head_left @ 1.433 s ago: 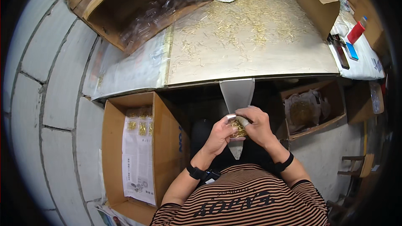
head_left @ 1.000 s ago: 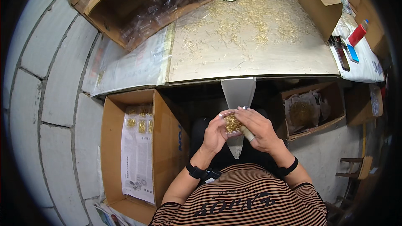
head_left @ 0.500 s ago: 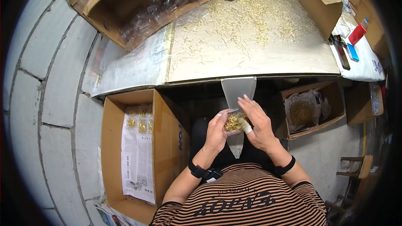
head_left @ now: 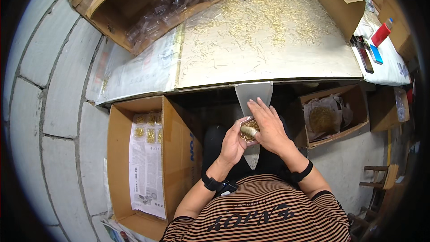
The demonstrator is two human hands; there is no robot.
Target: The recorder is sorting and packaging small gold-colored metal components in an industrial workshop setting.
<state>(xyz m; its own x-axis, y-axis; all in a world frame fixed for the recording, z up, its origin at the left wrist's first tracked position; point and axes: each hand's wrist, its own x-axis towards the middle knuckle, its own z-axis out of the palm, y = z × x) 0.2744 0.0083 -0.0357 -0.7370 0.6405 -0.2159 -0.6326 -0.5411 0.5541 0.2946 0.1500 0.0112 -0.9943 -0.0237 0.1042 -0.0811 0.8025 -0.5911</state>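
Over my lap, my left hand (head_left: 233,144) is closed around a small clear plastic box (head_left: 243,138) filled with thin gold-coloured metal pins (head_left: 253,124). My right hand (head_left: 272,131) lies over the box's right side with its fingers stretched out. A pale wrap (head_left: 249,131) covers its thumb, which rests across the pins. The right palm hides part of the box. Beneath the hands, a grey chute-like strip (head_left: 254,90) slopes down from the table edge. Many more gold pins (head_left: 273,22) are scattered on the pale tabletop (head_left: 268,65).
At my left, a cardboard box (head_left: 118,152) holds newspaper and several filled clear boxes (head_left: 151,134). A wooden box (head_left: 112,22) of clear plastic cases stands at the back left. Another carton (head_left: 340,139) with gold pins sits at the right, near a stool (head_left: 380,177).
My right hand has moved left and inward over the small box, its wrapped thumb sweeping across the pins. My left hand still holds the box.
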